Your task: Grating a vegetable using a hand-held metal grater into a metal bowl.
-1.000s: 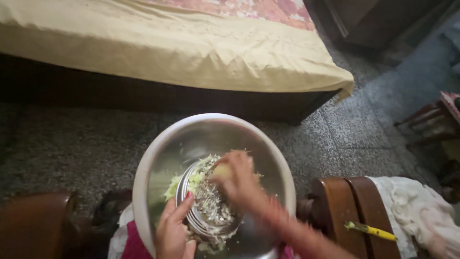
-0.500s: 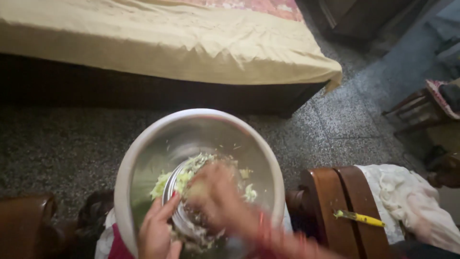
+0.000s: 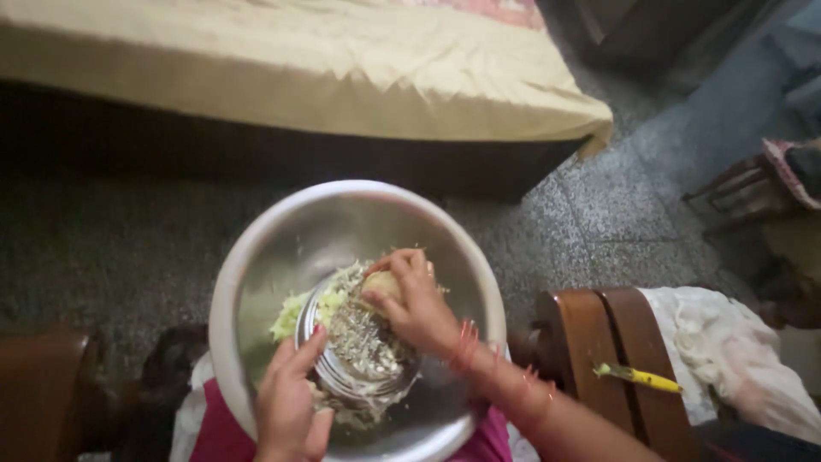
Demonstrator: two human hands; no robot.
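Your right hand (image 3: 410, 299), fingers clamped on a pale vegetable piece (image 3: 381, 283), presses it against the round metal grater (image 3: 359, 346) that your left hand (image 3: 289, 402) grips by its edge inside the steel bowl (image 3: 256, 257), shreds (image 3: 295, 312) beside it, a yellow peeler (image 3: 640, 376) well apart on the wooden chair (image 3: 599, 342).

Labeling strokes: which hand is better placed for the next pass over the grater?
Right. The right hand already grips the vegetable piece at the grater's top edge. The left hand is steadying the grater's lower rim inside the bowl.
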